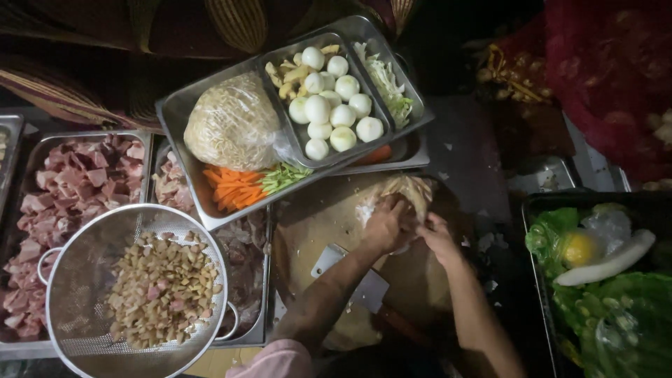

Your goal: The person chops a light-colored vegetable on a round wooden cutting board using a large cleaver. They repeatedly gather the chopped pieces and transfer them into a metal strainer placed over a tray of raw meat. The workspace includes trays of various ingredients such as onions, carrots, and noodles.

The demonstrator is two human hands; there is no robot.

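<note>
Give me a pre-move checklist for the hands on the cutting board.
1. Both hands on the pale bag: ok; left hand and right hand meet on the bag.
2. Grip closed: cannot tell, fingers dim.
3. Cleaver clear of the hands: ok, flat under the left forearm.
4. Board space free: ok.
5. Egg tray stable: cannot tell, stacked askew on other trays.
</note>
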